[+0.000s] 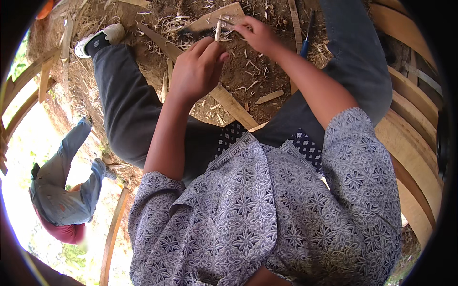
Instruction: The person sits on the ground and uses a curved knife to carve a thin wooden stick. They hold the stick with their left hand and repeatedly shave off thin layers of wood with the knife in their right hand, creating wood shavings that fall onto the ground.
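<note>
My left hand (198,66) is closed around a slim whittled wooden stick (218,31), which points up and away from the fist. Just right of it, my right hand (257,36) grips a knife; its narrow dark blade (226,21) lies against the stick near the tip. The knife's handle is hidden in the fingers. Under both hands, a flat pale board (210,20) rests on the dirt among scattered wood shavings.
A blue-handled tool (305,47) with a dark shaft lies beside my right leg. A plank (234,106) runs between my legs, near a wood chip (269,97). Curved timbers (410,138) are stacked at right. Another person (67,190) bends over at far left.
</note>
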The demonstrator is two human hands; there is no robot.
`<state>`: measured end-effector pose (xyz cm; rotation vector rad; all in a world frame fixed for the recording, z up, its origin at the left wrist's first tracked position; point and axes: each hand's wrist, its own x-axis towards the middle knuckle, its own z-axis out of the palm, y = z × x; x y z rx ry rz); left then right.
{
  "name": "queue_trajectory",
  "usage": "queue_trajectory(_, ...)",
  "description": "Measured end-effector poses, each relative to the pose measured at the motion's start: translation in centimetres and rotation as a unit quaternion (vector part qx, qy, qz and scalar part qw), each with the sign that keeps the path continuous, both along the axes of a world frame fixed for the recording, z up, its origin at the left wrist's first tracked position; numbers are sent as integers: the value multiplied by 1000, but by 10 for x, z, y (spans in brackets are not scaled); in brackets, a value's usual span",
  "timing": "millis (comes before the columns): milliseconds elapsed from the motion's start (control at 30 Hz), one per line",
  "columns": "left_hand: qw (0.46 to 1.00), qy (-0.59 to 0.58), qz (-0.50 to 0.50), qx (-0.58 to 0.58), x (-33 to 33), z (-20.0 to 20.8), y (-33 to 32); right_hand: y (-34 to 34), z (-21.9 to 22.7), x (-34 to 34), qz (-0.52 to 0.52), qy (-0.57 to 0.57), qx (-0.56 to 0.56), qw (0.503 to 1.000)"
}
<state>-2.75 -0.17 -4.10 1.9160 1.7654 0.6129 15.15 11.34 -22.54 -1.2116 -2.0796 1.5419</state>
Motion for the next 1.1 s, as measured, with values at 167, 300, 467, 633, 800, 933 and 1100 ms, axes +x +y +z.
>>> queue_trajectory(167, 999, -24, 31, -5, -10, -5, 1, 4, 0, 6, -42, 47, 52, 997)
queue_trajectory(300, 999, -38, 13, 1, -5, 2, 0, -2, 48, -19, -10, 31, -61, 998)
queue_trajectory(467, 999, -40, 4, 7, -3, 2, 1, -2, 55, -27, 35, 52, -94, 994)
queue_trajectory(633, 1000, -6, 3, -4, -3, -1, 0, -3, 24, -15, 5, 28, 2, 1000)
queue_trajectory(800, 999, -24, 32, -16, -8, 1, 1, 6, -4, 12, -11, -53, 16, 998)
queue_trajectory(933, 998, -59, 25, 5, -8, -2, 0, 2, 1, 8, -27, -1, 0, 1000)
queue_trajectory(1100, 999, -47, 16, 5, -5, 0, 0, -4, 57, -31, 34, 55, -159, 985)
